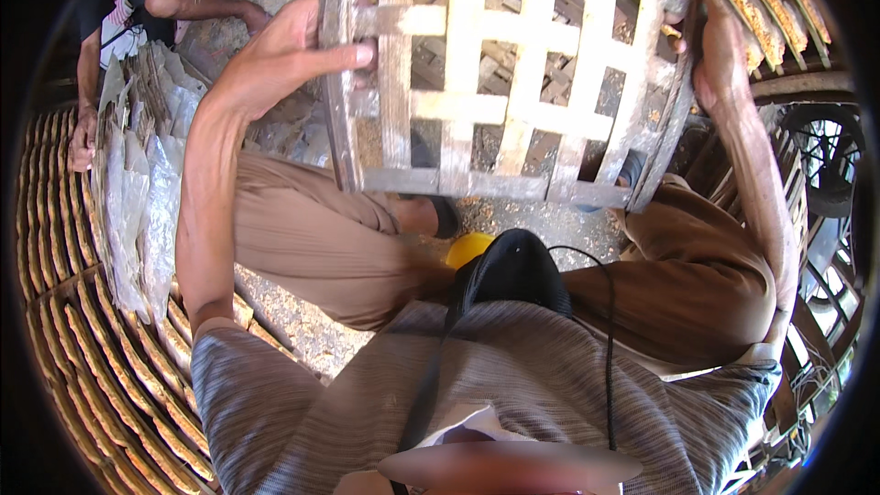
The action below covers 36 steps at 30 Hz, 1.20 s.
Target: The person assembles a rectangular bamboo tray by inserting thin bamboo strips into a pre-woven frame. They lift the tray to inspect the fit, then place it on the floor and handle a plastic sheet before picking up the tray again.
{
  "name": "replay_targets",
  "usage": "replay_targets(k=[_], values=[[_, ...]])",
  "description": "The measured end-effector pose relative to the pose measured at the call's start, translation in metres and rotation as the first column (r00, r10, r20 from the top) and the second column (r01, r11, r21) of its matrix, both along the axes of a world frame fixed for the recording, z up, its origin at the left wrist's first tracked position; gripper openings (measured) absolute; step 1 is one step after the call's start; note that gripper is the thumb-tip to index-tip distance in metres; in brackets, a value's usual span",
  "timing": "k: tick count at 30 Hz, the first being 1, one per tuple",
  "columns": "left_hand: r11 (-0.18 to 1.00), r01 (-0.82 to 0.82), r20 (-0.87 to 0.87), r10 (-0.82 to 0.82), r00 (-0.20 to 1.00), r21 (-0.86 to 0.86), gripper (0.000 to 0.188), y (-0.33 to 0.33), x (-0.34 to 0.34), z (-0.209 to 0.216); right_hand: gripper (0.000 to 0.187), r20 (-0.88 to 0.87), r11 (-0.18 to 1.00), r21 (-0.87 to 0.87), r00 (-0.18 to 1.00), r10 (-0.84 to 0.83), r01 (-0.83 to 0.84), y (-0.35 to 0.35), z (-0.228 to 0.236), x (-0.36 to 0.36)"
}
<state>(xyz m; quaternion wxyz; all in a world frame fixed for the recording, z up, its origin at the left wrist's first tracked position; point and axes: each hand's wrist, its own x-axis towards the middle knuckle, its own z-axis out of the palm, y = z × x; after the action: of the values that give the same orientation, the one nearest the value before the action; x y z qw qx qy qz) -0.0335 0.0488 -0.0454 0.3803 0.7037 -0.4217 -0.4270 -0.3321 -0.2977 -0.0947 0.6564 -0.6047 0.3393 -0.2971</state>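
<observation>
I hold up a woven lattice panel (458, 108) of pale, flat strips, apparently bamboo, with a darker rim. At its left rim, my left hand (291, 48) grips with the thumb on the near face; its other fingers are mostly hidden behind the rim. The opposite rim is gripped by my right hand (721, 41), whose fingertips show on the inner side of the edge. The panel is raised in front of my knees, its near edge above the floor. Its top runs out of view.
Curved rows of slats (119, 376) line the left side. Crumpled clear plastic sheets (151, 183) lie there, beside another person's hand (82, 142). A yellow object (469, 247) rests between my legs on the debris-strewn floor (577, 234). More slats (756, 9) stand at the upper right.
</observation>
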Motion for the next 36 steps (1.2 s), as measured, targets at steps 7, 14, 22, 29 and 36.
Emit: replay_targets(k=[7, 14, 22, 29, 36], values=[[0.95, 0.069, 0.004, -0.074, 0.997, 0.304, 0.044, 0.023, 0.021, 0.015, 0.054, -0.047, 0.998, -0.07, 0.999, -0.009, 0.006, 0.036, 0.026, 0.024], [0.916, 0.345, 0.091, -0.369, 0.925, 0.203, 0.047, 0.042, 0.022, 0.026, 0.054, -0.06, 0.996, 0.035, 0.994, 0.089, -0.087, 0.043, 0.021, 0.033], [0.894, 0.374, 0.141, -0.415, 0.899, 0.246, 0.054, 0.067, 0.016, 0.01, 0.053, -0.077, 0.993, 0.062, 0.992, 0.104, -0.099, 0.055, 0.021, 0.045], [0.997, -0.022, -0.074, 0.017, 0.997, -0.069, 0.057, 0.066, -0.001, 0.035, 0.045, -0.153, 0.972, 0.201, 0.976, 0.157, -0.125, 0.05, 0.004, 0.058], [0.924, -0.33, -0.144, 0.306, 0.941, -0.193, 0.054, 0.044, 0.015, 0.017, 0.039, -0.135, 0.83, 0.51, 0.932, 0.336, -0.225, 0.018, -0.039, 0.047]])
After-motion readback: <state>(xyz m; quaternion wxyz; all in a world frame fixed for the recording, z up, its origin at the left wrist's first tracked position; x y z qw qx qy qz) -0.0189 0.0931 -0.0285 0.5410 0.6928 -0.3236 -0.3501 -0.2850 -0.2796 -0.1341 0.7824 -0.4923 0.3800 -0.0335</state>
